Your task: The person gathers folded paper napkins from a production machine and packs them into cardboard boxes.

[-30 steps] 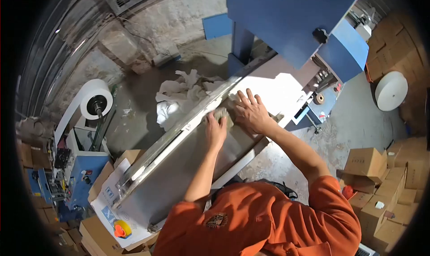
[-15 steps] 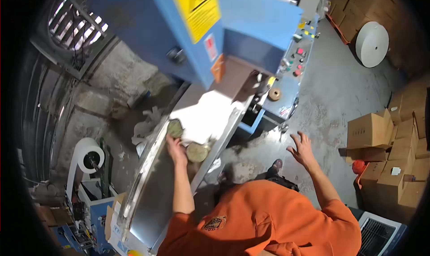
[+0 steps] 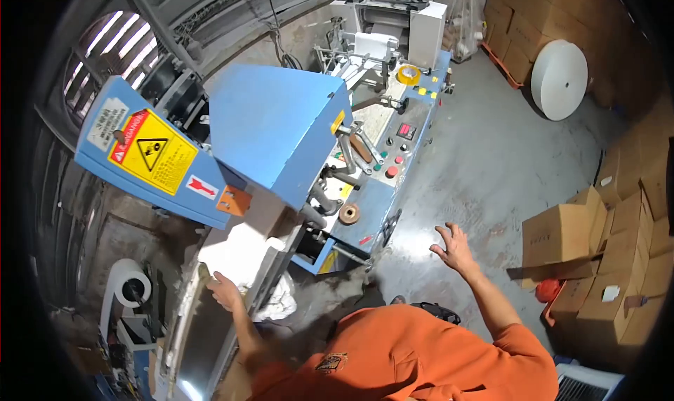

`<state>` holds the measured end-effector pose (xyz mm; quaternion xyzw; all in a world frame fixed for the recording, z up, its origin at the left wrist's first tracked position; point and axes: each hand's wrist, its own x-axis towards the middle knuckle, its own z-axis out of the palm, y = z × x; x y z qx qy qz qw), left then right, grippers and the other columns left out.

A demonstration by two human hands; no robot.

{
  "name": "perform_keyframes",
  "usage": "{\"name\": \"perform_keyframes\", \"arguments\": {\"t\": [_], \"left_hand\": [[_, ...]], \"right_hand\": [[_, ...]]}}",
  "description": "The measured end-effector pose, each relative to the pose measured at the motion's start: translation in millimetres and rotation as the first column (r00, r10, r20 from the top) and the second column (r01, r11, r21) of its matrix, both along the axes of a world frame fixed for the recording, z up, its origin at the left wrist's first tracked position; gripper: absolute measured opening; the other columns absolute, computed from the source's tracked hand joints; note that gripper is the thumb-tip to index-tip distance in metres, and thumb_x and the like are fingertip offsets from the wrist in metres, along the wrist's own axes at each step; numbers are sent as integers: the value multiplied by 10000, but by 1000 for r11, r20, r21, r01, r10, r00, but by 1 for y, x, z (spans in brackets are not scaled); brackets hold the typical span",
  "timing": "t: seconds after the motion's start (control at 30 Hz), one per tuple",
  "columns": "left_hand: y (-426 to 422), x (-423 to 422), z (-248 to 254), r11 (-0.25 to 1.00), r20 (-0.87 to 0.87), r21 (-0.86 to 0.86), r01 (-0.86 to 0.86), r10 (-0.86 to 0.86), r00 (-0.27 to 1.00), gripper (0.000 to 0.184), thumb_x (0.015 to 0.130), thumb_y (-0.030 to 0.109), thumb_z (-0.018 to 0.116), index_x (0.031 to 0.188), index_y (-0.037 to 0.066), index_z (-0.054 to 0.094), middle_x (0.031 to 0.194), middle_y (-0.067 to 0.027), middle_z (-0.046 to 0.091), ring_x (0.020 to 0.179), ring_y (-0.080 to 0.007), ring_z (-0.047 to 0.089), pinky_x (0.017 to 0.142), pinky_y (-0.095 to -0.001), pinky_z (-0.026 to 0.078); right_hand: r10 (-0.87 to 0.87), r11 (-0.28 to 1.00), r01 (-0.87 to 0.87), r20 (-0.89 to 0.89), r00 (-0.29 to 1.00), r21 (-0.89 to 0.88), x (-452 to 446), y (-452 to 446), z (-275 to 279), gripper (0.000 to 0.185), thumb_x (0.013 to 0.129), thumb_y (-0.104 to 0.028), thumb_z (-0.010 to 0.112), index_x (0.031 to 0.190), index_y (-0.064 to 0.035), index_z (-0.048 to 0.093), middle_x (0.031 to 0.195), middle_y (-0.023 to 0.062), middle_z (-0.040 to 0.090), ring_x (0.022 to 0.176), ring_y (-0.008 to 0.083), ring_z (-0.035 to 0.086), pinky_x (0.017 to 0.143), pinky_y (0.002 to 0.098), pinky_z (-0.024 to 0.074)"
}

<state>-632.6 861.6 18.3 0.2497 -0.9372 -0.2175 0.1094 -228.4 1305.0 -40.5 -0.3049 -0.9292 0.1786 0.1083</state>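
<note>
The left hand (image 3: 226, 293) reaches over the trough (image 3: 206, 334), fingers half extended and slightly bent, the tips beside a greenish pad (image 3: 203, 270). Only a narrow edge of the pad shows, so whether the hand has hold of it, or merely touches it, I cannot tell. The right hand (image 3: 455, 249) hangs over the floor (image 3: 484, 183), well apart from the trough, fingers spread and nothing in it.

The left forearm is blurred near the sleeve (image 3: 270, 376). The trough's upper end disappears beneath the blue guard (image 3: 274, 120), and its lower end runs out of the picture at the bottom. A bright white patch (image 3: 235, 250) in it is washed out: paper or glare, unclear.

The pad lies near the trough's left side, its visible strip running nearly up and down the view, top leaning slightly left. The trough's long axis slants from bottom left to upper right, towards the guard.
</note>
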Motion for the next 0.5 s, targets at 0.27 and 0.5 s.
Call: {"name": "perform_keyframes", "arguments": {"t": [0.27, 0.5], "left_hand": [[15, -13, -91, 787, -120, -617, 4, -99, 988, 506, 935, 385, 445, 1258, -3, 483, 962, -258, 571, 851, -397, 563, 744, -490, 446], [36, 6, -94, 418, -471, -832, -364, -186, 862, 389, 930, 358, 512, 1134, 33, 580, 888, -199, 609, 829, -317, 613, 586, -363, 496]], "right_hand": [[260, 966, -252, 205, 943, -65, -33, 132, -36, 534, 807, -380, 676, 1250, -130, 515, 1228, 194, 481, 1096, 391, 489, 893, 475, 414], [283, 932, -38, 659, 697, -360, 79, 278, -122, 589, 800, -493, 645, 1237, -108, 554, 1158, 236, 566, 1105, 379, 529, 912, 438, 451]]}}
